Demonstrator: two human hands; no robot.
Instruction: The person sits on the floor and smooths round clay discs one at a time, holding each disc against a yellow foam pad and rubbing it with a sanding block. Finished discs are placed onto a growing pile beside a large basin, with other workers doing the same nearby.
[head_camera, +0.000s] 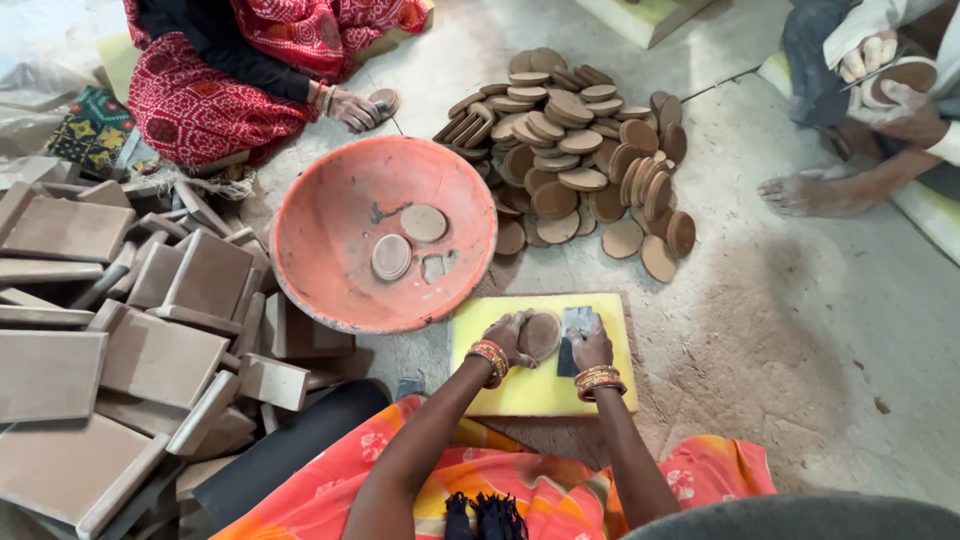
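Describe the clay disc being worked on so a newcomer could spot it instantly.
Find the big orange bowl; just below its right side lies a yellow pad. On it, the left hand holds a round brown clay disc. It is the only disc on the pad, apart from the heap beyond.

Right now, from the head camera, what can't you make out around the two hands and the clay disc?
- Clay disc: its left edge and underside, covered by the left hand.
- Dark flat tool: its lower part, hidden under the right hand; its kind is unclear.
- Yellow board: its near edge, hidden by both forearms.
- Pile of clay discs: the lower layers, buried by the upper ones.
- Stacked clay slabs: cut off by the left edge.
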